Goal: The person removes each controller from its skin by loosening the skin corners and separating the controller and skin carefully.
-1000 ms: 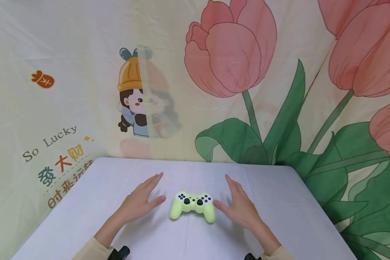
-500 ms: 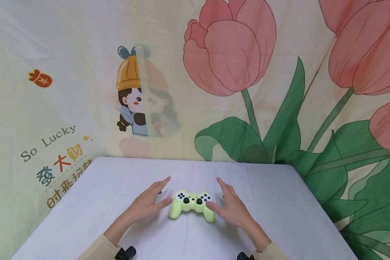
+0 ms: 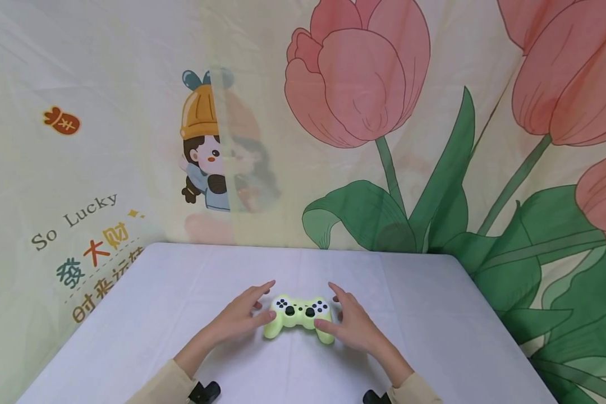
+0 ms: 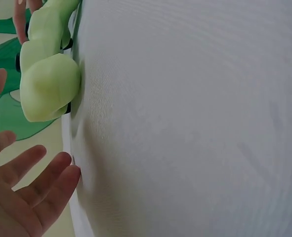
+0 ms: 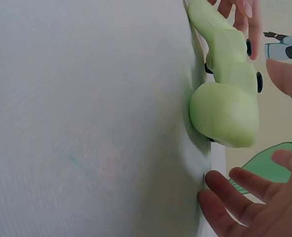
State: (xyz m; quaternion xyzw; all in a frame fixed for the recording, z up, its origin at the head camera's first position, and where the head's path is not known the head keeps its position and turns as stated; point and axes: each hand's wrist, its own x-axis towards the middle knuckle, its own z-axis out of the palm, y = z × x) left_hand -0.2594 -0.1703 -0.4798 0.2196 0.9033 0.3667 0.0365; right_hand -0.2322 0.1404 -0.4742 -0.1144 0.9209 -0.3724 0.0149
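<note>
A pale green game controller [image 3: 299, 314] with black thumbsticks and buttons lies face up on the white table. My left hand [image 3: 238, 314] is at its left side, thumb overlapping the left grip in the head view. On the other side my right hand [image 3: 354, 322] has its thumb over the right grip. Both wrist views show the fingers relaxed and spread, with a gap between them and the controller's grip end, as with the left hand [image 4: 22, 192] and the right hand [image 5: 259, 197]. Neither hand holds the controller.
The white-covered table [image 3: 434, 314] reaches back to a hanging cloth [image 3: 262, 123] printed with tulips, a cartoon figure and lettering. Black wrist cameras [image 3: 205, 391] sit at both sleeves.
Both hands have moved inward from the sides toward the controller, and their thumbs now overlap its grips in the head view. The controller has stayed in place.
</note>
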